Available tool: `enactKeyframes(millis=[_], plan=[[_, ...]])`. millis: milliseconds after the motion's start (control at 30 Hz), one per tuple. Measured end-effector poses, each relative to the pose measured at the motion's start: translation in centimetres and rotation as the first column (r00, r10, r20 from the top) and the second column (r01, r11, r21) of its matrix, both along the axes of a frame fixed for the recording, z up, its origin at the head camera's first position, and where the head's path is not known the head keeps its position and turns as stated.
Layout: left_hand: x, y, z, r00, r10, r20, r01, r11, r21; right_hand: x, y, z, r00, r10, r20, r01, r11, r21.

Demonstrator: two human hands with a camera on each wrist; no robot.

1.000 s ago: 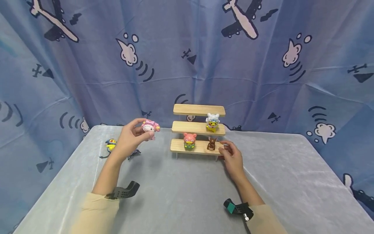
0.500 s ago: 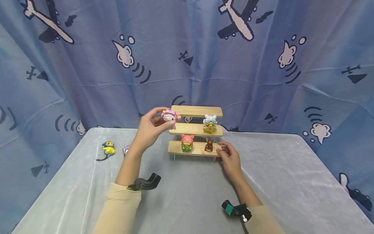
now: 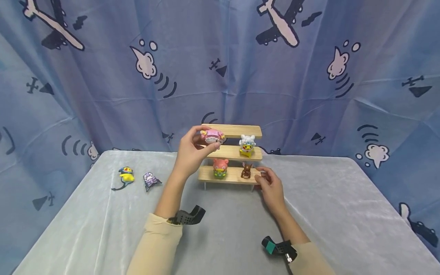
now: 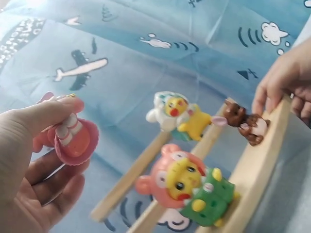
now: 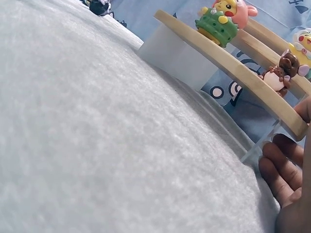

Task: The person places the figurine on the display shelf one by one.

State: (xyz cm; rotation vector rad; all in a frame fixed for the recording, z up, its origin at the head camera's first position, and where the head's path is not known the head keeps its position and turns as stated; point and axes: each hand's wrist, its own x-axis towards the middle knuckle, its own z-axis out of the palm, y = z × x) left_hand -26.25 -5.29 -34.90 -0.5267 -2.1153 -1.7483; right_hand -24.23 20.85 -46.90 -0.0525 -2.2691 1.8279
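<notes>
My left hand (image 3: 191, 153) pinches a pink-and-white figurine (image 3: 212, 136) between thumb and fingers, in front of the left part of a three-tier wooden display shelf (image 3: 206, 173). In the left wrist view the figurine's rounded pink underside (image 4: 77, 145) shows. My right hand (image 3: 272, 188) grips the right end of the lowest board, a finger on top and others curled below by the clear support (image 5: 262, 143). On that board sit a pink-hooded figurine in green (image 3: 220, 169) and a brown figurine (image 3: 246, 170). A white-hooded yellow figurine (image 3: 247, 145) sits at the right of the middle board.
On the grey cloth-covered table (image 3: 220, 236), at the left, lie a yellow-and-blue figurine (image 3: 126, 176) with a dark tail and a purple-and-dark figurine (image 3: 150, 180). A blue patterned curtain (image 3: 192, 68) hangs behind the table.
My left hand has carried the pink-and-white figurine rightward from the table's left side to the shelf, uncovering the purple figurine. My right hand keeps its grip on the lowest board.
</notes>
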Motion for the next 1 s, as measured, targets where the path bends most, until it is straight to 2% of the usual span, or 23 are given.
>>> enactKeyframes(millis=[200, 500, 800, 1000], plan=[[-0.5, 0.6, -0.9, 0.999, 0.024, 0.044, -0.023, 1.0, -0.019, 0.0, 0.0, 0.1, 1.0, 0.0, 0.014, 0.0, 1.0, -0.002], [-1.1, 1.7, -1.9, 0.995, 0.063, 0.076, -0.061, 0.997, -0.039, 0.1, 0.2, 0.0, 1.0, 0.002, 0.008, -0.002, 1.0, 0.007], [-1.2, 2.0, -2.9, 0.99, 0.048, 0.129, -0.048, 0.999, -0.004, 0.2, 0.0, 0.1, 1.0, 0.013, 0.003, -0.013, 1.0, 0.0], [-1.6, 2.2, -3.5, 0.985, 0.087, 0.152, -0.091, 0.996, 0.02, 0.3, 0.1, 0.1, 1.0, 0.009, -0.004, -0.009, 1.0, 0.005]])
